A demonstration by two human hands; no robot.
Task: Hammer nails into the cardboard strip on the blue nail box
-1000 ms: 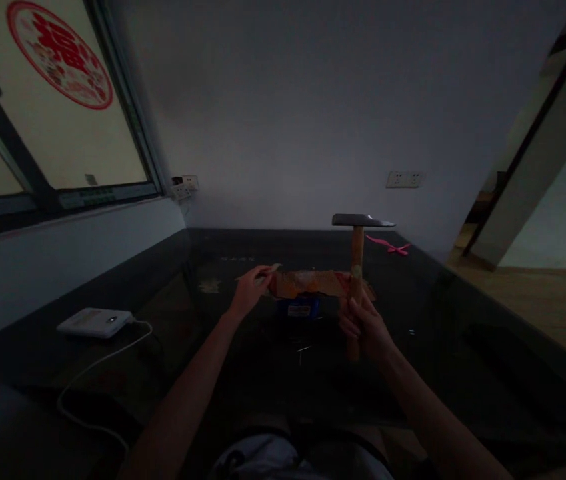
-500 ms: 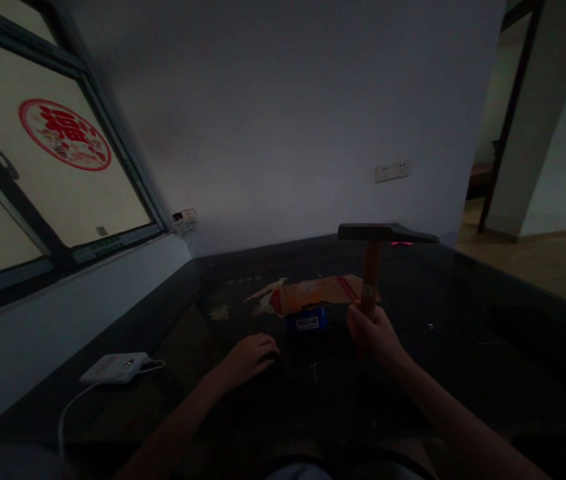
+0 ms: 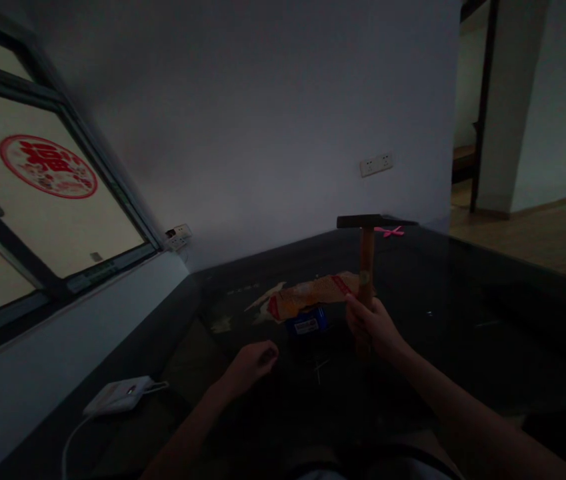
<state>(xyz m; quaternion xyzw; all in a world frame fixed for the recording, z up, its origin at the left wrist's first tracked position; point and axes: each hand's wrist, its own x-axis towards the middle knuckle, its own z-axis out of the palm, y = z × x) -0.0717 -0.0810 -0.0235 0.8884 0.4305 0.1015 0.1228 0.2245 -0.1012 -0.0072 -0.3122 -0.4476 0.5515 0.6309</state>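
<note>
My right hand (image 3: 373, 325) is wrapped round the wooden handle of a hammer (image 3: 367, 257), which stands upright with its dark metal head on top. My left hand (image 3: 253, 363) is curled into a loose fist low over the dark table, and nothing shows in it. Between and beyond the hands lies a crumpled brown paper wrapper (image 3: 313, 295) with red and orange print. A blue box or tin (image 3: 307, 324) with a white label sits at its near edge. Thin pale sticks or nails (image 3: 319, 368) lie crossed in front of it, too small to tell.
A white power bank (image 3: 119, 395) with a cable lies on the left of the dark table (image 3: 427, 360). A pink bow-shaped thing (image 3: 391, 232) lies at the far edge. Wall sockets (image 3: 377, 164) and a window (image 3: 13, 220) are beyond.
My left hand's fingers, stretched forward before, are now curled in. The hammer stays in my right hand, its head turned slightly. The whole view has tilted and shifted a little.
</note>
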